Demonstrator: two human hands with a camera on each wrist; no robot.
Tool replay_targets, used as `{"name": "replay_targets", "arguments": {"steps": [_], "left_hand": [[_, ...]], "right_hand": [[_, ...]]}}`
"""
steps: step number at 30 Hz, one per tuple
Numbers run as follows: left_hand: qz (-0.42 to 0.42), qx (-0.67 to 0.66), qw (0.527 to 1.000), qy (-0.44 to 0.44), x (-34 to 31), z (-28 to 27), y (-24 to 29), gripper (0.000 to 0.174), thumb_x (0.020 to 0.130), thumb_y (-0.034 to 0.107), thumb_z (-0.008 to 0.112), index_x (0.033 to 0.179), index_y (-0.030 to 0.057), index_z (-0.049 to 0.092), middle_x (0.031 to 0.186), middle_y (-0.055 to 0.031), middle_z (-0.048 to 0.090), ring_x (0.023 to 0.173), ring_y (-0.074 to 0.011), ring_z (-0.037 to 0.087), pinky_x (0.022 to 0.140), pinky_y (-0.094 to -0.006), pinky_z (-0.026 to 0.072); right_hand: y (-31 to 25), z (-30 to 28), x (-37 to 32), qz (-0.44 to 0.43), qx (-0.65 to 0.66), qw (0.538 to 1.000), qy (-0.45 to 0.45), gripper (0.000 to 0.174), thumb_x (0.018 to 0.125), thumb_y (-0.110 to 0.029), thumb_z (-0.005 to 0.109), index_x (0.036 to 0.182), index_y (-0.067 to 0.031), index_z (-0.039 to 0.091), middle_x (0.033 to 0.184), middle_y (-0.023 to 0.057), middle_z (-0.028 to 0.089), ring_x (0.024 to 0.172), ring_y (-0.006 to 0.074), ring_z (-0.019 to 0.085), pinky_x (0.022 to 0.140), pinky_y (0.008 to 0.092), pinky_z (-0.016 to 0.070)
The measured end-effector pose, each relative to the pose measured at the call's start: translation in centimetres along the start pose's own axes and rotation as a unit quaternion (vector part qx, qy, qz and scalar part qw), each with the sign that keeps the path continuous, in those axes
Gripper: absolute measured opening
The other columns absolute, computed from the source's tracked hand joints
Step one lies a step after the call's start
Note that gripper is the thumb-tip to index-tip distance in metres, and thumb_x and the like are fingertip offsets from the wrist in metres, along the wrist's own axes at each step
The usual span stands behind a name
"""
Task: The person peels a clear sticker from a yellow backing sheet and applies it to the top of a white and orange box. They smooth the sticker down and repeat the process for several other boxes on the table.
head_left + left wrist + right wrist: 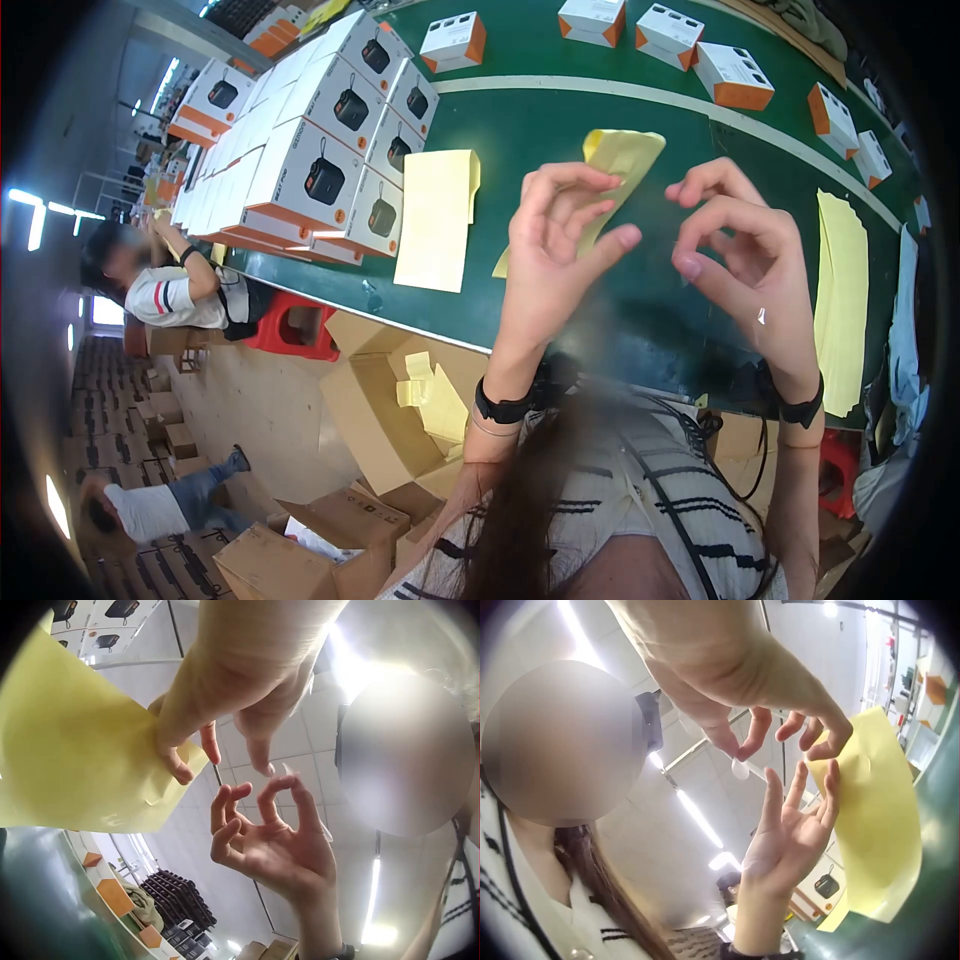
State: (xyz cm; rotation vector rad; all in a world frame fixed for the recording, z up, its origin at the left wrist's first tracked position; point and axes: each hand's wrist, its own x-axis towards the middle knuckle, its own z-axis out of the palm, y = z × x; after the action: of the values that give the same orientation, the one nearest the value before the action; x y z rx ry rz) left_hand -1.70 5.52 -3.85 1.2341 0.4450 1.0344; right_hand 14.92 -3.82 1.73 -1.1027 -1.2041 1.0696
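My left hand (560, 235) grips a yellow paper sheet (632, 160) between its fingers, raised above the green table. In the left wrist view the sheet (75, 742) spreads out to the left of those fingers, and the thumb stands free of it. Facing it, my right hand (745, 240) pinches a small clear round piece like a sticker (739, 769) between thumb and index finger. Its other fingers curl loosely and overlap the sheet in the right wrist view. Another small shiny clear piece (761, 316) clings near the right hand's wrist.
A yellow sheet (432, 220) lies left beside stacked white-orange boxes (320, 150); a yellow stack (840, 300) lies right. Several boxes (735, 75) stand along the far strip. Below the table edge, an open carton (375, 400) holds yellow paper. Another person (185, 295) sits far left.
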Motion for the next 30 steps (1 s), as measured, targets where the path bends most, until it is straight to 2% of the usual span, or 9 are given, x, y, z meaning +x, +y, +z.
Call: {"name": "replay_targets", "arguments": {"steps": [2, 3, 10, 12, 22, 25, 27, 28, 30], "left_hand": [[-0.036, -0.009, 0.999, 0.04, 0.0, 0.3, 0.1, 0.05, 0.077, -0.017, 0.071, 0.119, 0.0025, 0.052, 0.124, -0.0049, 0.042, 0.124, -0.0184, 0.053, 0.104, -0.0343, 0.046], [-0.013, -0.008, 0.999, 0.052, 0.2, 0.6, -0.1, 0.048, 0.079, -0.016, 0.069, 0.12, 0.0026, 0.051, 0.124, -0.0052, 0.042, 0.125, -0.0191, 0.052, 0.105, -0.035, 0.045], [0.014, -0.017, 0.998, 0.061, 0.1, 2.0, -0.3, 0.052, 0.081, -0.017, 0.062, 0.126, 0.0027, 0.043, 0.126, -0.0091, 0.044, 0.13, -0.0226, 0.047, 0.112, -0.0386, 0.0391], [0.026, -0.015, 0.998, 0.064, 0.0, 2.3, -0.2, 0.053, 0.081, -0.017, 0.061, 0.127, 0.0022, 0.041, 0.127, -0.0103, 0.044, 0.131, -0.0232, 0.046, 0.113, -0.0393, 0.038], [0.05, -0.015, 0.995, 0.09, -0.3, 2.9, -0.1, 0.05, 0.085, -0.013, 0.06, 0.129, 0.0012, 0.04, 0.129, -0.0128, 0.045, 0.131, -0.0249, 0.045, 0.113, -0.0405, 0.0353], [0.037, -0.031, 0.993, 0.103, -0.4, 3.3, 0.8, 0.047, 0.089, -0.009, 0.059, 0.131, 0.0009, 0.039, 0.13, -0.0139, 0.045, 0.133, -0.0259, 0.044, 0.113, -0.0406, 0.035], [0.032, -0.043, 0.992, 0.114, -0.6, 3.1, 1.6, 0.045, 0.092, -0.006, 0.058, 0.133, 0.0006, 0.038, 0.131, -0.0149, 0.044, 0.135, -0.0268, 0.043, 0.113, -0.0407, 0.0349], [0.03, -0.123, 0.987, 0.094, -0.8, 2.6, 1.9, 0.046, 0.095, -0.002, 0.055, 0.136, 0.0002, 0.036, 0.135, -0.0167, 0.043, 0.137, -0.0285, 0.041, 0.114, -0.0406, 0.0345], [0.027, -0.203, 0.976, 0.071, -1.2, 1.9, 2.7, 0.046, 0.097, 0.001, 0.053, 0.139, -0.0002, 0.034, 0.138, -0.0186, 0.041, 0.14, -0.0303, 0.039, 0.115, -0.0405, 0.0341]], "right_hand": [[0.4, 0.2, -0.1, -0.143, -0.138, 0.98, 0.019, 0.014, 0.071, 0.005, 0.076, 0.083, -0.0011, 0.07, 0.11, 0.0066, 0.052, 0.1, 0.0154, 0.057, 0.091, 0.03, 0.0455], [0.1, 0.5, -0.3, -0.132, -0.166, 0.977, -0.009, 0.015, 0.067, 0.002, 0.076, 0.079, -0.0022, 0.067, 0.113, 0.0093, 0.049, 0.121, 0.0256, 0.049, 0.102, 0.0396, 0.0368], [1.7, 1.9, -0.2, -0.132, -0.275, 0.952, 0.014, 0.02, 0.062, -0.006, 0.081, 0.078, -0.0076, 0.068, 0.113, 0.0081, 0.048, 0.116, 0.0243, 0.049, 0.09, 0.0336, 0.0348], [2.3, 1.9, 0.1, -0.187, -0.276, 0.941, 0.06, 0.02, 0.064, -0.01, 0.082, 0.078, -0.0123, 0.068, 0.109, 0.0036, 0.051, 0.1, 0.0197, 0.047, 0.077, 0.029, 0.0362], [3.2, 2.1, 0.4, -0.15, -0.239, 0.957, 0.07, 0.023, 0.065, -0.014, 0.084, 0.079, -0.0092, 0.067, 0.108, 0.0049, 0.049, 0.102, 0.0218, 0.048, 0.081, 0.0308, 0.0395], [3.0, 1.9, 0.7, -0.172, -0.299, 0.936, 0.073, 0.023, 0.071, -0.02, 0.082, 0.084, -0.0082, 0.068, 0.107, 0.0062, 0.049, 0.104, 0.0234, 0.049, 0.088, 0.0332, 0.041], [2.7, 0.5, 1.2, -0.177, -0.221, 0.955, 0.09, 0.025, 0.077, -0.027, 0.078, 0.088, -0.0071, 0.068, 0.104, 0.0069, 0.05, 0.104, 0.0232, 0.051, 0.094, 0.0343, 0.0396], [2.0, -0.9, 1.3, -0.181, -0.242, 0.949, 0.09, 0.031, 0.085, -0.029, 0.072, 0.104, -0.005, 0.066, 0.111, 0.0079, 0.054, 0.108, 0.0209, 0.053, 0.095, 0.0337, 0.0389], [2.6, -1.9, 2.7, -0.229, -0.23, 0.921, 0.217, 0.043, 0.089, -0.024, 0.07, 0.124, -0.0031, 0.056, 0.124, 0.01, 0.057, 0.116, 0.0216, 0.053, 0.096, 0.0345, 0.0392]]}}
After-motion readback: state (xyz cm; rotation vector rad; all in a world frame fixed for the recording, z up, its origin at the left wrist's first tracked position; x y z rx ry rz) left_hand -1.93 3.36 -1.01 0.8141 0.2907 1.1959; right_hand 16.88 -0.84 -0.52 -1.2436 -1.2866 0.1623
